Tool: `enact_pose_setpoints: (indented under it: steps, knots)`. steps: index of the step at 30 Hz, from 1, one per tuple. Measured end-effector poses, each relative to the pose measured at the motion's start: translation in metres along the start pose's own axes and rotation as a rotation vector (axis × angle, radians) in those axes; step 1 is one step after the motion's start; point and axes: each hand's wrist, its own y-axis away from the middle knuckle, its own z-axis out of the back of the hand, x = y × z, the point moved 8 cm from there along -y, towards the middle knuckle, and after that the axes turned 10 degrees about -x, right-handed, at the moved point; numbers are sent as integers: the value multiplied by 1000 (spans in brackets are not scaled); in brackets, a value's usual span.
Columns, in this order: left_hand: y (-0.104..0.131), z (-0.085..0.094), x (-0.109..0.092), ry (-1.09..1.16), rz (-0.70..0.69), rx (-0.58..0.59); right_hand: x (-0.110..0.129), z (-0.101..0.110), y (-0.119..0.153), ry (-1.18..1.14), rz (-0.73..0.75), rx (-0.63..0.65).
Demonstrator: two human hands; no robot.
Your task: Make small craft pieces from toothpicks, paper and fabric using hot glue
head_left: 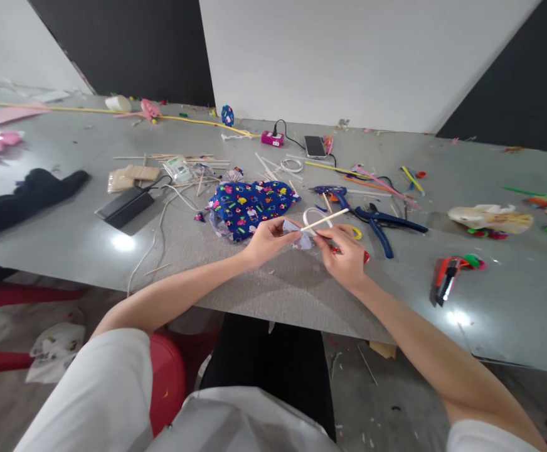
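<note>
My left hand (270, 242) is closed, pinching the lower end of a thin wooden stick (326, 219) together with a small pale piece of fabric (302, 242). The stick slants up to the right. My right hand (343, 253) is closed too, its thumb and fingertips on the right edge of the fabric just below the stick. Behind the hands lies a blue patterned cloth (254, 207), bunched on the table. A white ring (312, 215) shows just behind the stick. Part of a red object (366, 257) peeks out beside my right hand.
Pliers with dark blue handles (384, 225) and a blue glue gun (337, 193) lie behind my right hand. A utility knife (448, 282) is at right. A black adapter box (125, 207) with cables sits left. A phone (315, 147) and purple power block (272, 139) stand farther back.
</note>
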Motion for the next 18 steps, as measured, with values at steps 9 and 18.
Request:
enact_pose_setpoints:
  steps: [9, 18]
  knots:
    - [-4, 1, 17, 195, 138, -16, -8, -6, 7, -38, -92, 45]
    - [-2, -8, 13, 192, 114, 20, -10, -16, 15, -129, -113, 84]
